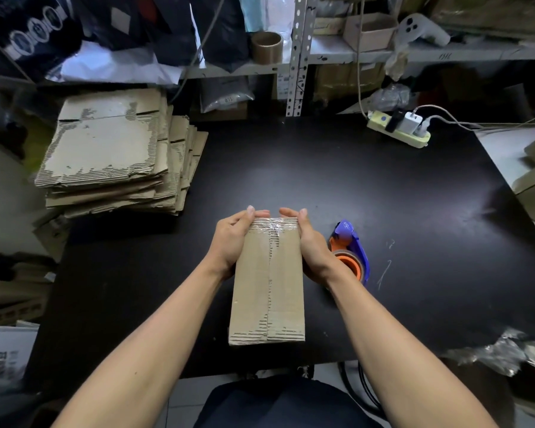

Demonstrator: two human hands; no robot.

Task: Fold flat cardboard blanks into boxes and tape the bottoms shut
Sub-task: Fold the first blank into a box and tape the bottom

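Upper left of the frame, the stack of flat blanks (112, 149) waited on the black table (352, 186). Centre frame, the left hand (229, 242) clasped the box (267, 282) along its left side, thumb pressed on the taped far end. The right hand (312, 245) clasped the right side likewise. The box's long axis ran up the frame, away from the person, taped end farthest. Judging by that, the taping step looked finished; next would be setting it aside. Right of the hands, the tape dispenser (351, 251) lay idle.
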